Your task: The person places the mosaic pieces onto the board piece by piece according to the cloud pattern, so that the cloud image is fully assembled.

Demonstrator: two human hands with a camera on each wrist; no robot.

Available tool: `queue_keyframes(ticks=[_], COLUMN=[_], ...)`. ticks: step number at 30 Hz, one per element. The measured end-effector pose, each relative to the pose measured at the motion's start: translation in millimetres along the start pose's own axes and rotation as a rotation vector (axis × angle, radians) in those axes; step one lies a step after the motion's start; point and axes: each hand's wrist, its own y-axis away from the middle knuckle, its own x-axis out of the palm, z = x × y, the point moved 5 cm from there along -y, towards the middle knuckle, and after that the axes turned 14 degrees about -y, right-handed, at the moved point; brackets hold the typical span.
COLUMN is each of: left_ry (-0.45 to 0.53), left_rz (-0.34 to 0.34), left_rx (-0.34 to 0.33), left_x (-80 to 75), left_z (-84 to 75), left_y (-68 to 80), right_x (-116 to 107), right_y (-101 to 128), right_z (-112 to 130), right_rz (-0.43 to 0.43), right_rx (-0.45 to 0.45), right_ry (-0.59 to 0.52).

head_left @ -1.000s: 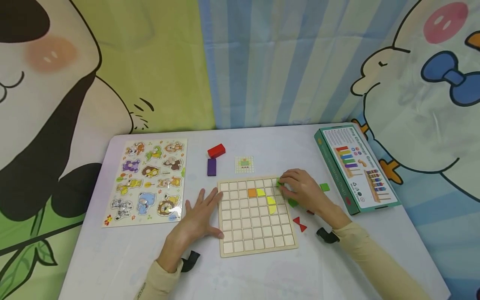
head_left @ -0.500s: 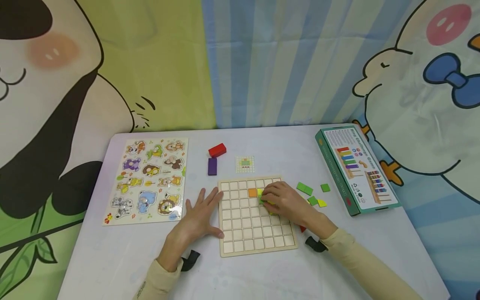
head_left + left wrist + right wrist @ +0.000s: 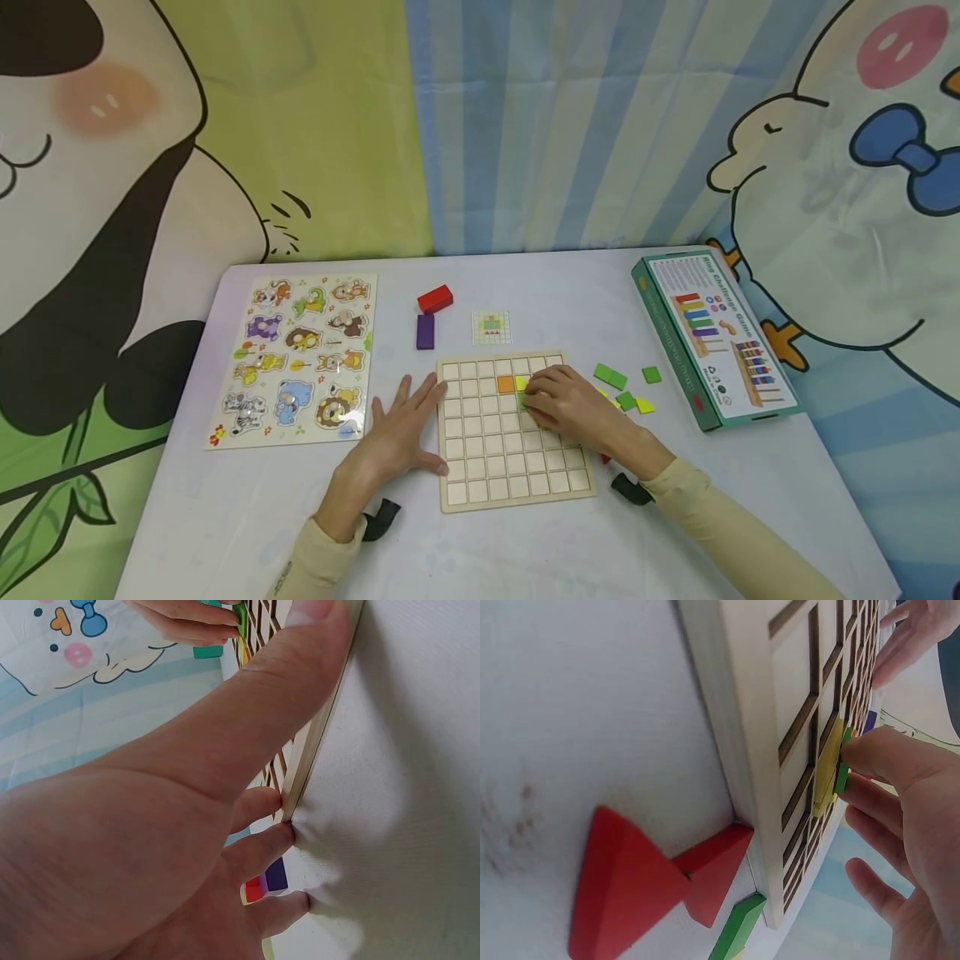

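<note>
My right hand (image 3: 562, 404) is over the upper right part of a wooden grid board (image 3: 468, 492). In the right wrist view its thumb and index finger pinch a green square tile (image 3: 843, 761) low over the cells, next to yellow pieces (image 3: 826, 769). An orange tile (image 3: 506, 384) and a yellow tile (image 3: 522, 382) sit in cells close by; the hand covers other yellow pieces. My left hand (image 3: 401, 433) lies with fingers spread at the board's left edge. Its thumb touches the rim in the left wrist view.
Loose green tiles (image 3: 611, 376) and a yellow tile (image 3: 644, 406) lie right of the board, with red triangles (image 3: 626, 889) nearer. Behind it are a pattern card (image 3: 491, 327), a red block (image 3: 435, 299) and a purple block (image 3: 425, 332). An animal puzzle (image 3: 300, 425) and game box (image 3: 716, 333) flank it.
My right hand has moved left and toward me from the board's upper right edge, carrying the green tile to the cells below the yellow tile. My left hand has stayed put.
</note>
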Motion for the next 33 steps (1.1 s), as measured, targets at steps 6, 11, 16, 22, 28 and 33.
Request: queue_keyframes(ticks=[6, 11, 16, 22, 28, 33], left_ry=[-0.007, -0.008, -0.009, -0.007, -0.012, -0.017], left_rz=[0.002, 0.002, 0.004, 0.002, 0.002, 0.001], left_rx=[0.005, 0.007, 0.003, 0.001, 0.000, -0.004], left_x=[-0.4, 0.0, -0.1, -0.8, 0.5, 1.3], left_z=[-0.3, 0.0, -0.1, -0.4, 0.0, 0.5], left_y=[-0.3, -1.1, -0.5, 0.0, -0.7, -1.3], right_x=[0.9, 1.0, -4.6, -24.3, -46.7, -61.1], right_y=[1.2, 2.8, 2.0, 8.4, 27.2, 48.2], right_z=[1.4, 1.7, 0.9, -9.2, -25.9, -41.0], right_rz=[0.038, 0.075, 0.021, -0.086, -0.139, -0.169], right_rx=[0.000, 0.020, 0.037, 0.068, 0.173, 0.262], right_ry=[0.016, 0.006, -0.033, -0.024, 0.009, 0.054])
